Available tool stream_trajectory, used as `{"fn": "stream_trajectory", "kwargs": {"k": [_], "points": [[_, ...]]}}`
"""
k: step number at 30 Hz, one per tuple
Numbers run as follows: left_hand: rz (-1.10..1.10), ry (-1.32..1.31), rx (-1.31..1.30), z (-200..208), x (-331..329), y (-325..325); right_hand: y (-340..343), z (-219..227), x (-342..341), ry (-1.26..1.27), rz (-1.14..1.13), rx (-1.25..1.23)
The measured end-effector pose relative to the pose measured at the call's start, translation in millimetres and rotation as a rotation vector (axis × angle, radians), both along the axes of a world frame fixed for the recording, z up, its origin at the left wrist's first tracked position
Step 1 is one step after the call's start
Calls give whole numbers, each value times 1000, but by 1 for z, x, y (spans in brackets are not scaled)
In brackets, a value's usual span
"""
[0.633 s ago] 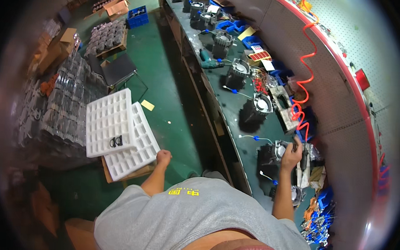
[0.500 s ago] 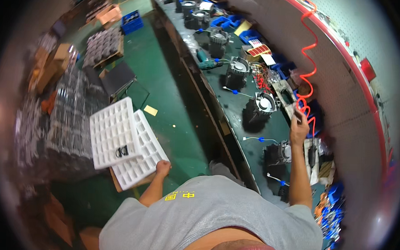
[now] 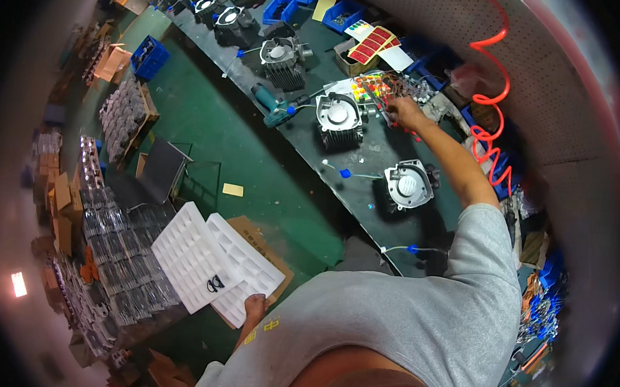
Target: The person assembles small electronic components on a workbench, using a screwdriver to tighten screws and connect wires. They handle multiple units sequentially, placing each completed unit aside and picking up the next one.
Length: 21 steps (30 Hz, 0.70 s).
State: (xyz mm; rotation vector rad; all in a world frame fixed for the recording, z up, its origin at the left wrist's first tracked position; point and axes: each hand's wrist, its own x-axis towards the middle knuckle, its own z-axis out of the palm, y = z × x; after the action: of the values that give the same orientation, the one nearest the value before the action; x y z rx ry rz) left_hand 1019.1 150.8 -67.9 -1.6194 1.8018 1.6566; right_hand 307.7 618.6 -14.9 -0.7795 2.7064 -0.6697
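My left hand (image 3: pixel 255 307) is closed on the near corner of a white compartment tray (image 3: pixel 256 262). A second white tray (image 3: pixel 189 256) overlaps it, with a small pair of black parts (image 3: pixel 215 284) lying in it. Stretched over the workbench, my right hand (image 3: pixel 405 113) has its fingers bent together beside a sheet of coloured round stickers (image 3: pixel 372 87). A thin dark shape shows at those fingertips, too small to name. Nearest to that hand stands a finned metal motor housing (image 3: pixel 339 114) with a lead and blue connector; another housing (image 3: pixel 408 185) sits closer to me.
A teal power drill (image 3: pixel 271 107) lies by the bench edge. Blue bins (image 3: pixel 344 16), red label sheets (image 3: pixel 374 44) and a red coiled hose (image 3: pixel 494 100) are along the back. A dark chair (image 3: pixel 162 170) and stacked metal parts (image 3: pixel 121 243) stand left; cardboard (image 3: pixel 269 244) shows beneath the trays.
My right hand has moved from beside the red coiled hose to the coloured sticker sheet farther along the bench. The view has shifted along the bench; my left hand stays at the tray corner.
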Motion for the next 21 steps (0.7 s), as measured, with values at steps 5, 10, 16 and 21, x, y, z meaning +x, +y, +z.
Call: {"fn": "stream_trajectory", "kwargs": {"k": [5,10,16,21], "points": [[-56,-98,9,13,-22,11,-41,-52,-34,29,-86,149],[-58,-149,14,23,-32,20,-74,-45,-57,-62,-106,475],[-164,-169,55,31,-61,7,-74,-61,-69,-102,-312,402],[-138,-127,75,11,-42,2,-86,-53,-65,-129,-327,443]]}}
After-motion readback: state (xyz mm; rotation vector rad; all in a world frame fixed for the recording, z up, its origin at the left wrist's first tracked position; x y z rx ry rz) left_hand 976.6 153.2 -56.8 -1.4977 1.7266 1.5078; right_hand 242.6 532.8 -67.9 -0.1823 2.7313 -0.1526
